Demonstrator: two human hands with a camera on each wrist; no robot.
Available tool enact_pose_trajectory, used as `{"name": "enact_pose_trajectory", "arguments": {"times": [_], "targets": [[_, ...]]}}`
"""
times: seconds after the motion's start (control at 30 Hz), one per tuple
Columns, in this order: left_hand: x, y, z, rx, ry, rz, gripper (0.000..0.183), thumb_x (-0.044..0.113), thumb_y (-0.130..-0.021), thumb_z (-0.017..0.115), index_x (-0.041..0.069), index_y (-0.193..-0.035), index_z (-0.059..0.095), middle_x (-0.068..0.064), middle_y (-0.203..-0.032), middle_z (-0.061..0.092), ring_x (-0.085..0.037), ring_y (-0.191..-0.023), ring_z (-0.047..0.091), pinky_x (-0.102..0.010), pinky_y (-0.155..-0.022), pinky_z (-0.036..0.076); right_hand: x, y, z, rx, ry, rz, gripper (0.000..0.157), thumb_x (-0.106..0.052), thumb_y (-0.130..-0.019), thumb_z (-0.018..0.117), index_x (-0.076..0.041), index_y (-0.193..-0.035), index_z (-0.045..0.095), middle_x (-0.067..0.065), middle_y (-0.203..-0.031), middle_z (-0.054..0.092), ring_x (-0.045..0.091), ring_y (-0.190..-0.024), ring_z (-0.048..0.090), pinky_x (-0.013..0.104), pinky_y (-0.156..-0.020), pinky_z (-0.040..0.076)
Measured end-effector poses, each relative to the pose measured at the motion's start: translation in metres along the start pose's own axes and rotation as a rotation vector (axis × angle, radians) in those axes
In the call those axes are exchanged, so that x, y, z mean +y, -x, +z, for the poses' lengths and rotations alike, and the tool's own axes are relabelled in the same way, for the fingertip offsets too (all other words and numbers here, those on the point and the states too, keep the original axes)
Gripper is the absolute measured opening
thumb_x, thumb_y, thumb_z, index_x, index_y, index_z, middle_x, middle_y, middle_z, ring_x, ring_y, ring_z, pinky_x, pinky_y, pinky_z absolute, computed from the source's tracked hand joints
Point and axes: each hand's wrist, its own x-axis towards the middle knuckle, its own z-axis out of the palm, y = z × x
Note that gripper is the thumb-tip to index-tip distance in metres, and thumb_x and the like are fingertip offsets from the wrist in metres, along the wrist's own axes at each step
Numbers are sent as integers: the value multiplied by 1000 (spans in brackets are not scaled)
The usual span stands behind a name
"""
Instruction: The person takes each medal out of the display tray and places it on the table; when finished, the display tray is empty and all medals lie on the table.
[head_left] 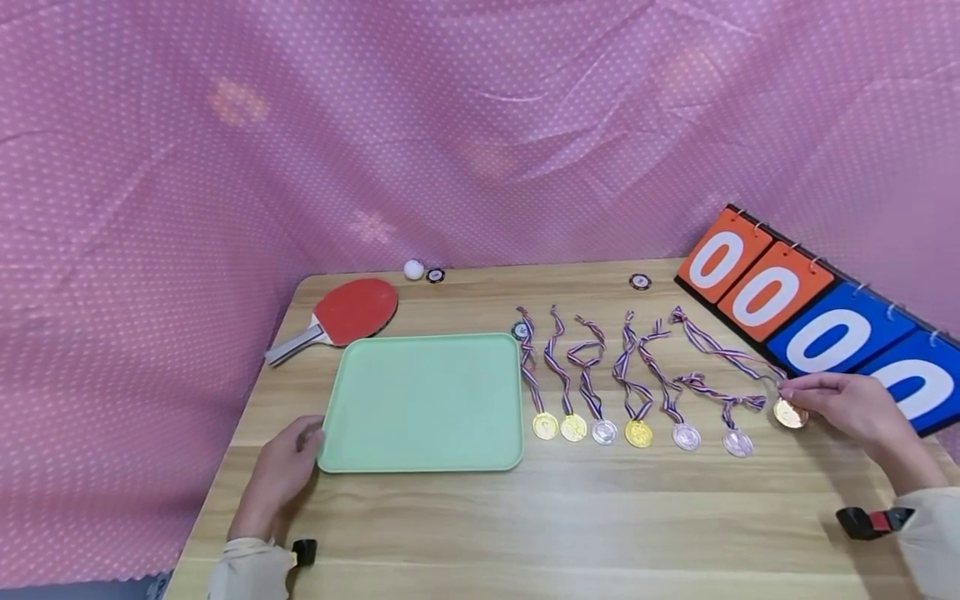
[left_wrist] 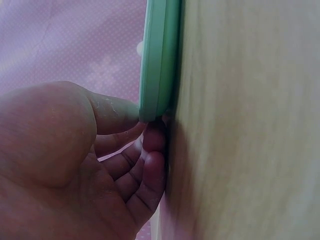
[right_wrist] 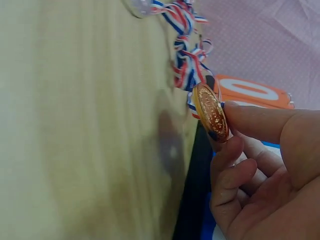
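My left hand pinches the left front corner of a light green tray. Close up in the left wrist view, the thumb meets the tray's rim and fingertips tuck under it. Over at the right, my right hand holds a bronze-coloured medal between thumb and fingers, its striped ribbon trailing back across the table. Beside it several more medals lie in a row with ribbons stretched away from me, among them a silver medal and a gold medal.
A red table tennis bat lies behind the tray at the left. A white ball and a dark chip sit at the back edge; another chip is farther right. A flip scoreboard stands along the right side.
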Motion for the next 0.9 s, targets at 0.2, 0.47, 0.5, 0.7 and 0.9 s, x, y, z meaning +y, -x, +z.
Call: {"name": "enact_pose_trajectory", "arguments": {"times": [0.2, 0.47, 0.5, 0.7, 0.9], "targets": [[-2, 1, 0, 3, -3, 5, 49, 41, -105, 34, 14, -145, 44, -17, -132, 59, -37, -125, 52, -56, -101, 44, 4, 6, 7, -59, 28, -16, 67, -64, -89, 55, -7, -121, 66, 24, -129, 62, 44, -119, 51, 51, -82, 40], [1, 2, -1, 0, 8, -2, 49, 39, -105, 34, 13, -145, 44, -18, -132, 59, -37, -125, 52, -57, -100, 44, 13, 16, 14, -26, 96, -46, 61, -61, -89, 57, -8, -114, 71, 22, -121, 67, 47, -118, 52, 45, -79, 40], [2, 2, -1, 3, 5, 1, 49, 39, -105, 35, 13, -145, 44, -18, -132, 59, -38, -125, 52, -57, -100, 44, 14, 17, 15, -22, 97, -47, 60, -61, -89, 57, -7, -113, 71, 21, -119, 68, 46, -116, 54, 41, -78, 40], [2, 2, 0, 13, -10, 12, 48, 38, -105, 35, 12, -144, 45, -19, -131, 59, -39, -125, 52, -57, -100, 44, 16, 22, 18, -9, 111, -76, 53, -55, -90, 61, -7, -109, 72, 16, -107, 74, 5, -86, 61, 27, -70, 35], [2, 2, 1, 17, -12, 12, 47, 37, -105, 35, 12, -144, 46, -20, -130, 59, -39, -124, 53, -58, -100, 44, 18, 28, 23, 11, 144, -130, 37, -43, -91, 65, -10, -104, 75, 14, -104, 74, -14, -75, 48, 21, -67, 38]]}}
